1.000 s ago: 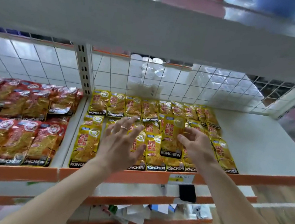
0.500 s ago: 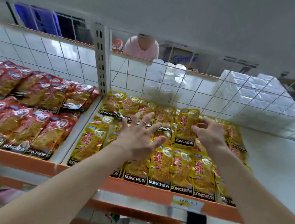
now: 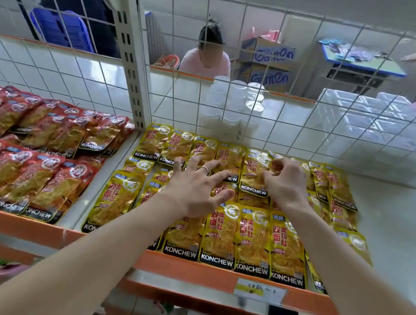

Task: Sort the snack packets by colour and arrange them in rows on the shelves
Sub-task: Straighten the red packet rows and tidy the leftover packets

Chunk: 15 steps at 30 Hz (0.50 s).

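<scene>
Yellow KONCHEW snack packets [image 3: 221,235] lie in rows on the right shelf [image 3: 389,232], and red packets [image 3: 30,169] fill the left shelf bay. My right hand [image 3: 283,182] pinches one yellow packet [image 3: 254,173] in the back row, with its lower edge resting over the row in front. My left hand [image 3: 195,189], a ring on one finger, lies spread with straight fingers over the yellow packets in the middle row, just left of that packet.
A white wire grid [image 3: 296,131] backs the shelf, with an upright post [image 3: 131,69] between the bays. Clear plastic tubs [image 3: 232,102] stand behind the grid. The shelf's orange front edge [image 3: 187,272] carries a label. People sit and stand beyond the grid.
My right hand has carried the yellow packet from the front rows to the back row and lowered it there. My left hand followed, staying spread beside it. The camera moved closer and lower.
</scene>
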{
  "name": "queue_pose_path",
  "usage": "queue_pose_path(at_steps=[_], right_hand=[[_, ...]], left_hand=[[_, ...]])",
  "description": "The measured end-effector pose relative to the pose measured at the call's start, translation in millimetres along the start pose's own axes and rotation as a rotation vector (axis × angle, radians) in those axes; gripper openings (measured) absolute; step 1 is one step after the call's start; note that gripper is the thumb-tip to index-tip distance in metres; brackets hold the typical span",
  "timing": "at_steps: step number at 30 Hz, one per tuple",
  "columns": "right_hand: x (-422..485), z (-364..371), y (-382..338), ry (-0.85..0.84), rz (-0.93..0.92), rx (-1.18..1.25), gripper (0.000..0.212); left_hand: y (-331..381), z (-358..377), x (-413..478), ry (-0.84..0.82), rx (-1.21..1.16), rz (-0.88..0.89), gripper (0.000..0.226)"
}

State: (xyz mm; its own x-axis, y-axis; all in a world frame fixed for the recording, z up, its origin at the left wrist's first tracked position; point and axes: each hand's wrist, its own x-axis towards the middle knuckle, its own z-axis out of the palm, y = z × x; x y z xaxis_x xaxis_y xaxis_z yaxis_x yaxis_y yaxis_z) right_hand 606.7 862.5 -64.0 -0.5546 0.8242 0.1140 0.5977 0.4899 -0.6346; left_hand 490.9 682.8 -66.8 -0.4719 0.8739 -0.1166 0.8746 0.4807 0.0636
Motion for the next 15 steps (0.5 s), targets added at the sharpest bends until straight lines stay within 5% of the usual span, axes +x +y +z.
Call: queue_pose_path(at_steps=[7,15], right_hand=[[-29,-3,0,-0.091,-0.334,-0.194,0.045],[-35,1,4,-0.252,-0.328,-0.262,0.057]], left_hand=[[1,-6,3,-0.038,0.011,0.004,0.067],[2,-6,7,-0.089,-0.022,0.022,0.068]])
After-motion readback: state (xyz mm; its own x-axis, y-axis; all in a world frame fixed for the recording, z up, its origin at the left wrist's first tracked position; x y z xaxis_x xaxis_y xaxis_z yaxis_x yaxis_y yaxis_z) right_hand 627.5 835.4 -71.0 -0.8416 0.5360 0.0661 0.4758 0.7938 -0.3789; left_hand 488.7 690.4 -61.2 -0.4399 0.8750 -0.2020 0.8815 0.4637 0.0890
